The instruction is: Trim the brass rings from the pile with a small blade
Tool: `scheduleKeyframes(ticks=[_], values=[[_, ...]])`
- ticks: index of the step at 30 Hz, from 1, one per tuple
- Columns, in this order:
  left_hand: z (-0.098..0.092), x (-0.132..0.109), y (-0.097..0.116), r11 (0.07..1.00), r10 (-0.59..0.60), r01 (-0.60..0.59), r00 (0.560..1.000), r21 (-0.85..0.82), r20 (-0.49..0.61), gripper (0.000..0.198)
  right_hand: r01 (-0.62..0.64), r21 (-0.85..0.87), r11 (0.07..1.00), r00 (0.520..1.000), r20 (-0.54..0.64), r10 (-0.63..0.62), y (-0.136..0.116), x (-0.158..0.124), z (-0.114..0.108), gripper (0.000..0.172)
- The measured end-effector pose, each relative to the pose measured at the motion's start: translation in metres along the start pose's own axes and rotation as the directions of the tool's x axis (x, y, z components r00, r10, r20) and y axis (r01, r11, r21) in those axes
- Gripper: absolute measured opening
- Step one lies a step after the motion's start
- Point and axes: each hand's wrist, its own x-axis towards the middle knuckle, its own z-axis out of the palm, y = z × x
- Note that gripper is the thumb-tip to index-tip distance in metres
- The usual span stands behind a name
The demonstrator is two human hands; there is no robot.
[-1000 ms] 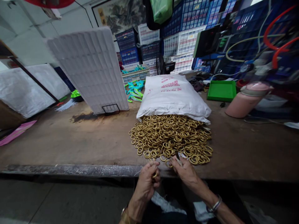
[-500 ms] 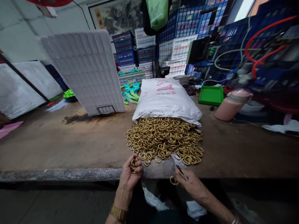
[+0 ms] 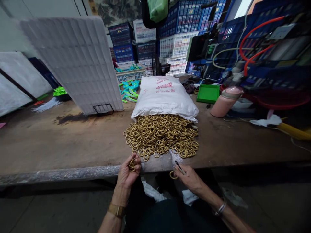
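My left hand is closed around several brass-coloured rings, just over the table's front edge. My right hand is also closed. From it juts a slim, pointed metal tool, whose exact kind I cannot make out. At the fingertips of that hand hangs a single ring, below the edge of the table. Between and beyond both hands lies a heap of such rings, spilling from under a white printed sack.
A ribbed white panel stands in a wire holder on the wooden table. To the right are a green tray and a pink bottle. Stacked crates rise behind; red hoses hang at the right.
My view has shifted, so the scene sits further left and a little higher. Both hands keep nearly the same places by the table edge, holding the same things.
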Motion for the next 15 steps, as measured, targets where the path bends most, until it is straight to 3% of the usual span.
scheduleKeyframes(ticks=[7, 12, 15], values=[[-0.003, -0.017, -0.019, 0.983, -0.043, 0.035, 0.998, 0.179, 0.043, 0.003, 0.004, -0.038, 0.999, 0.998, -0.062, -0.006, -0.001, -0.008, 0.002, 0.030], [-0.017, -0.028, -0.059, 0.902, -0.235, 0.210, 0.972, 0.379, 0.022, 0.012, 0.012, -0.050, 0.999, 0.998, -0.066, -0.015, 0.005, -0.010, 0.006, 0.026], [-0.027, -0.020, -0.082, 0.853, -0.319, 0.334, 0.942, 0.402, -0.108, 0.009, 0.022, -0.072, 0.997, 0.996, -0.090, -0.028, 0.009, -0.015, 0.006, 0.026]])
